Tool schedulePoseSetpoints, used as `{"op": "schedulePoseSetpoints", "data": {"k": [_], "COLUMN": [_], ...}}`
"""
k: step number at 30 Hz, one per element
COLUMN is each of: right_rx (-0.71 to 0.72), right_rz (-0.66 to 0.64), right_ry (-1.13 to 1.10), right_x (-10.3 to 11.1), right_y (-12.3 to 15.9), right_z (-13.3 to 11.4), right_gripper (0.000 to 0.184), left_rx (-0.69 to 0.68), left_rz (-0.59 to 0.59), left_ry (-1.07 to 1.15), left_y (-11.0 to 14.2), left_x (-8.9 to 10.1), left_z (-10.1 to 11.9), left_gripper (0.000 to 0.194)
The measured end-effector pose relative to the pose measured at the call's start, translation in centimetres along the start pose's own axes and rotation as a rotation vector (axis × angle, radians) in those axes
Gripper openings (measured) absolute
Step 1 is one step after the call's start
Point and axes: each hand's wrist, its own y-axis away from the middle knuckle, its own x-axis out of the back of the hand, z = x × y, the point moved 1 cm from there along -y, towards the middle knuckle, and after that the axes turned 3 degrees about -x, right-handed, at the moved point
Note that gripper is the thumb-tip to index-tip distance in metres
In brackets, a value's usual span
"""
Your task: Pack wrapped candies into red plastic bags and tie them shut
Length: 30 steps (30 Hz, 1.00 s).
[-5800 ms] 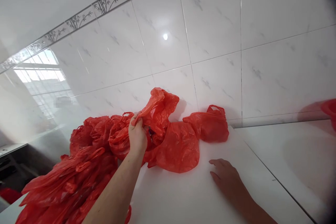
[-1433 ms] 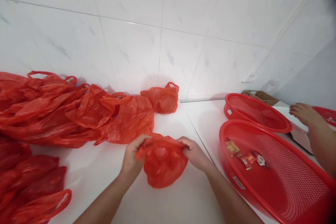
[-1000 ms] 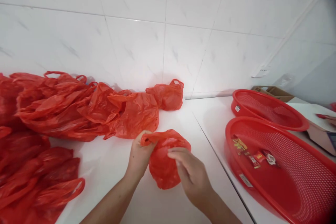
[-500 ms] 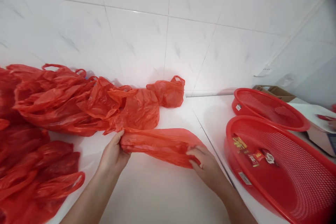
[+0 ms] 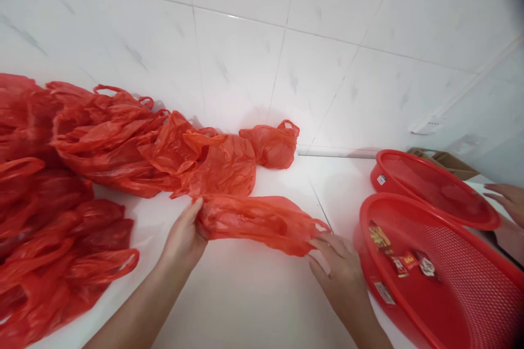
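Observation:
A red plastic bag (image 5: 257,221) lies stretched out sideways on the white counter (image 5: 254,305). My left hand (image 5: 184,237) grips its left end with closed fingers. My right hand (image 5: 339,267) pinches its right end, by the handles. Just behind the bag lies a heap of crumpled red plastic bags (image 5: 106,142), spreading to the left edge of view.
A red mesh basket (image 5: 450,305) with a few small snack packets (image 5: 403,262) sits at the right, a second red basket (image 5: 434,188) behind it. Another person's hand (image 5: 505,202) rests at the far right. One small red bag (image 5: 272,144) stands against the tiled wall.
My left hand pulled one bag from the heap. Both hands then opened it from a bunch and stretched it wide across the counter. The view turned right, showing the baskets.

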Motion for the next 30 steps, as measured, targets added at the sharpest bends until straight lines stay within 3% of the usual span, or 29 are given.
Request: {"op": "schedulePoseSetpoints", "data": {"k": [2, 5, 8, 11, 13, 15, 16, 17, 18, 20, 21, 22, 23, 25, 27, 30], "right_rx": [-0.049, -0.068, -0.061, -0.199, -0.259, -0.263, -0.253, -0.243, -0.234, -0.223, -0.216, -0.213, -0.218, -0.274, -0.365, -0.418], "right_rz": [0.042, 0.019, -0.134, -0.308, -0.441, -0.538, -0.565, -0.578, -0.579, -0.581, -0.588, -0.600, -0.616, -0.663, -0.747, -0.801], "right_ry": [-0.071, -0.258, -0.337, -0.130, -0.012, 0.026, 0.029, 0.032, 0.036, 0.047, 0.040, 0.020, -0.011, -0.108, -0.256, -0.462], "right_x": [0.6, 1.2, -0.1, -2.9, -4.6, -5.9, -6.3, -6.7, -6.9, -7.2, -7.1, -7.0, -6.8, -6.2, -5.3, -4.2], "right_y": [0.3, -0.4, -2.8, -5.6, -6.6, -6.8, -6.6, -6.4, -6.2, -5.6, -5.4, -5.1, -4.9, -4.6, -4.5, -5.0], "right_z": [-1.2, -4.0, -5.2, -3.7, -2.3, -1.5, -1.4, -1.5, -1.8, -2.4, -2.6, -2.8, -2.7, -2.3, -1.4, -0.2], "right_gripper": [0.028, 0.023, 0.025, 0.027, 0.031, 0.048, 0.055, 0.060, 0.063, 0.063, 0.061, 0.059, 0.058, 0.062, 0.061, 0.043], "left_rx": [0.034, 0.087, 0.140, 0.122, -0.175, -0.678, -0.913, -1.085, -1.168, -1.102, -1.017, -0.940, -0.875, -0.840, -0.822, -0.789], "left_rz": [-0.084, -0.208, -0.325, -0.397, -0.316, -0.204, -0.232, -0.366, -0.587, -1.083, -1.202, -1.219, -1.162, -0.973, -0.853, -0.837], "left_ry": [-0.055, -0.079, -0.149, -0.357, -0.582, -0.817, -0.918, -1.006, -1.087, -1.263, -1.394, -1.561, -1.750, -1.906, -1.965, -1.969], "left_y": [0.7, 1.8, 2.8, 3.3, 3.7, 4.7, 5.5, 6.2, 6.9, 7.5, 7.1, 6.4, 5.3, 2.6, 0.0, -2.1], "left_x": [0.0, -0.4, -0.7, -0.6, -0.4, -0.7, -1.1, -1.7, -2.4, -3.7, -4.2, -4.5, -4.6, -4.2, -3.3, -2.0], "left_z": [-1.0, -2.1, -2.3, -1.3, -0.2, 1.0, 1.2, 1.0, 0.5, -1.4, -2.6, -3.6, -4.5, -5.4, -5.2, -4.2], "left_gripper": [0.012, 0.016, 0.018, 0.023, 0.028, 0.034, 0.035, 0.034, 0.032, 0.026, 0.024, 0.022, 0.022, 0.022, 0.013, 0.034]}}
